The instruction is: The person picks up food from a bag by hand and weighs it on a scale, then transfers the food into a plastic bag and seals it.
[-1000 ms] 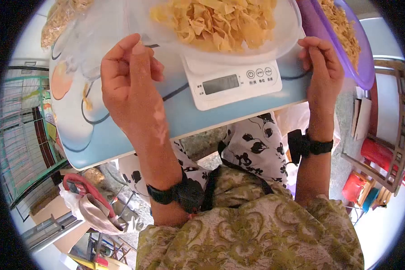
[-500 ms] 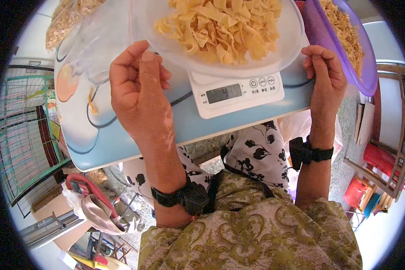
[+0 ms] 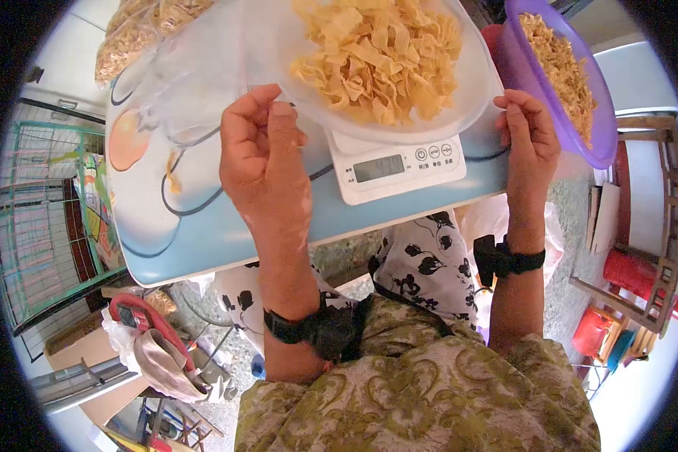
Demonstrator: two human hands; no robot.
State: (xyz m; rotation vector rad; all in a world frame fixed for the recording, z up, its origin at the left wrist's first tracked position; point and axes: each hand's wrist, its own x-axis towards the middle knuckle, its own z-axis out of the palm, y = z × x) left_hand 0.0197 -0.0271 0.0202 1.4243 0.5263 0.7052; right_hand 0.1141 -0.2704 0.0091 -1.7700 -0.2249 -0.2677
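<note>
A translucent white bowl (image 3: 438, 124) heaped with pale yellow, ribbon-like dried strips (image 3: 384, 64) rests on a white kitchen scale (image 3: 388, 188). Digits show on the scale's small display (image 3: 379, 169), though too blurred to read surely. My left hand (image 3: 267, 151) is closed, thumb and bent fingers at the bowl's left rim. On the opposite side, the curled fingers of my right hand (image 3: 532, 135) meet the right rim. How firmly either hand grips is hard to see. Both wrists wear black straps.
A purple basin (image 3: 601, 154) of browner strips stands at right. Clear plastic bags (image 3: 196, 75) lie on the blue-and-white table (image 3: 196, 241), with a filled bag (image 3: 132, 38) behind. A wire cage (image 3: 45, 218) stands left; red stools (image 3: 595, 331) and a wooden frame (image 3: 655, 286) are at right.
The view has shifted slightly, so bowl and scale appear a little lower. My left hand looks closer to the scale, still at the rim. The display digits are clearer.
</note>
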